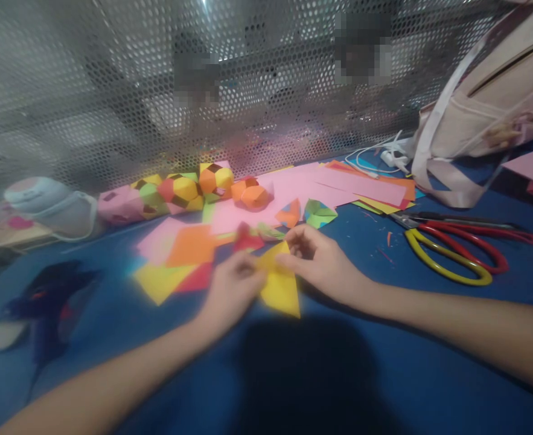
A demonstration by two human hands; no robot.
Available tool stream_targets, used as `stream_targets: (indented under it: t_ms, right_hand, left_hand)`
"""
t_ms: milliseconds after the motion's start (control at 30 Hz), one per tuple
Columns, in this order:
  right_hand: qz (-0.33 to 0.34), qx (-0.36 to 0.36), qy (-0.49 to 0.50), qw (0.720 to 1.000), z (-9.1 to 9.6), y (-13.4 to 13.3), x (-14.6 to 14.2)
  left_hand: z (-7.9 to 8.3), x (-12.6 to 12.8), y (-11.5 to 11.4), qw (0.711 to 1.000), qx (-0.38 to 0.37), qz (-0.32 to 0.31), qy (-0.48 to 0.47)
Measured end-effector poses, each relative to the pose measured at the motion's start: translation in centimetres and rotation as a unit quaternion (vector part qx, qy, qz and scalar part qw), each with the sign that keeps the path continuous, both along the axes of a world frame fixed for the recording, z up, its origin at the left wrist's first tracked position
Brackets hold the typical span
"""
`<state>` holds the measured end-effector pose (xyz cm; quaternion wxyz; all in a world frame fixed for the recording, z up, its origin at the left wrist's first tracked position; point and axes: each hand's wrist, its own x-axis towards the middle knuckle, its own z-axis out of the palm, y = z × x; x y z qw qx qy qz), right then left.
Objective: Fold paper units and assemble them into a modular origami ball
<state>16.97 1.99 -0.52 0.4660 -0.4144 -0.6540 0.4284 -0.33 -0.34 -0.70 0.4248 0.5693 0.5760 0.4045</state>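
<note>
A folded piece of yellow paper (282, 293) is held just above the blue table, between both hands. My left hand (232, 284) pinches its left edge, while my right hand (318, 260) grips it near the top right with fingers curled. Just beyond the hands lie a red folded piece (247, 237) and small folded pieces in orange (288, 213) and green (319, 213). Left of my left hand, loose squares of orange paper (191, 246), yellow paper (157, 281) and red paper (196, 278) overlap on the table. Blur hides the fingertips' exact contact.
Folded paper balls (180, 193) stand in a row along the perforated metal screen (266, 72). Scissors with yellow and red handles (451, 257) lie right. A dark blue glue gun (49, 314) rests left. Pink sheets (302, 187), a white cable (395, 157) and a pale bag (488, 103) are behind.
</note>
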Motion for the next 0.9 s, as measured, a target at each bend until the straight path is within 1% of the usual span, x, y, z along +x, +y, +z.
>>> stream_targets:
  t_ms: [67, 133, 200, 267, 333, 400, 500, 600, 667, 733, 800, 867, 900]
  right_hand:
    - [0.002, 0.022, -0.035, 0.999, -0.3, -0.1, -0.1]
    - [0.009, 0.071, -0.053, 0.996, -0.4, -0.3, -0.1]
    - [0.021, 0.145, -0.064, 0.987, -0.6, -0.3, 0.0]
    - [0.036, 0.226, -0.071, 0.971, -0.9, -0.3, 0.1]
    - [0.049, 0.278, -0.077, 0.956, -1.1, -0.2, 0.1]
    - [0.056, 0.296, -0.084, 0.950, -1.3, -0.1, 0.2]
    - [0.064, 0.294, -0.093, 0.949, -1.2, -0.2, 0.2]
    - [0.093, 0.273, -0.088, 0.953, -0.8, -0.4, 0.3]
    - [0.102, 0.228, -0.075, 0.965, -0.5, -0.6, 0.5]
    - [0.090, 0.151, -0.056, 0.983, -0.4, -0.6, 0.6]
    - [0.077, 0.063, -0.017, 0.995, -0.5, -0.5, 0.6]
    - [0.086, -0.022, 0.056, 0.994, -0.7, -0.1, 0.4]
    - [0.093, -0.063, 0.098, 0.989, -0.9, 0.2, 0.3]
  left_hand:
    - [0.0, 0.1, 0.0, 1.000, -0.004, 0.000, -0.006]
    - [0.0, 0.1, -0.1, 1.000, -0.005, 0.001, -0.008]
    - [0.0, 0.2, -0.1, 1.000, -0.007, -0.002, -0.013]
    - [0.0, 0.2, -0.1, 1.000, -0.008, -0.004, -0.020]
    - [0.0, 0.2, -0.1, 1.000, -0.009, -0.004, -0.024]
    - [0.0, 0.1, -0.1, 1.000, -0.009, -0.002, -0.026]
    - [-0.1, 0.0, -0.1, 0.999, -0.006, -0.003, -0.034]
    - [-0.1, 0.0, -0.1, 0.999, -0.001, -0.008, -0.031]
    - [0.0, 0.0, -0.2, 1.000, 0.009, -0.011, -0.016]
    - [0.0, 0.1, -0.3, 0.999, 0.026, -0.017, 0.005]
    - [0.1, 0.2, -0.4, 0.999, 0.043, -0.024, 0.023]
    - [0.1, 0.2, -0.5, 0.998, 0.050, -0.028, 0.036]
    - [0.1, 0.2, -0.5, 0.997, 0.051, -0.028, 0.042]
